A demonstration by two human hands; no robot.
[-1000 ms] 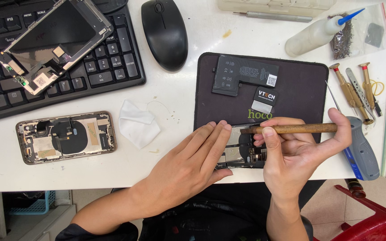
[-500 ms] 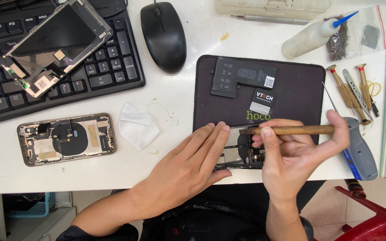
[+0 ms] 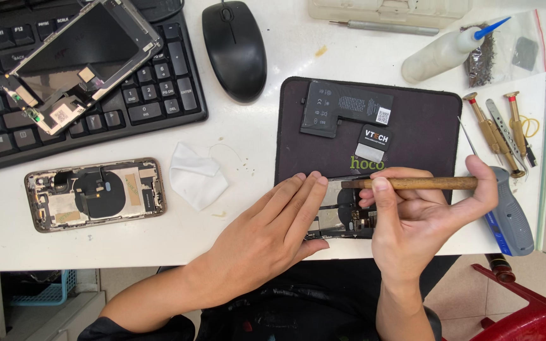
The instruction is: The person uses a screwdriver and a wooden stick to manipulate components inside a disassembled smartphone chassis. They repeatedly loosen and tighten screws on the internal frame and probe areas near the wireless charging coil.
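Left hand (image 3: 266, 237) lies flat on an opened phone (image 3: 342, 218); right hand (image 3: 412, 215) grips a wooden-handled tool (image 3: 412, 183).
The hands hide most of the phone; the tool's tip is hard to make out.

Wooden tool handle (image 3: 418, 183) is looking matt brown above the opened phone (image 3: 342, 218), whose metal is glinting on the dark matt mat (image 3: 424, 126); beside the mat, the glossy white desk (image 3: 254, 126) is shining.

left hand (image 3: 266, 237) | right hand (image 3: 412, 221) | bare forearms (dark sleeve at left elbow)

Bare table (image 3: 254, 145) between white cloth (image 3: 197, 177) and dark mat (image 3: 424, 120) leaves passage.
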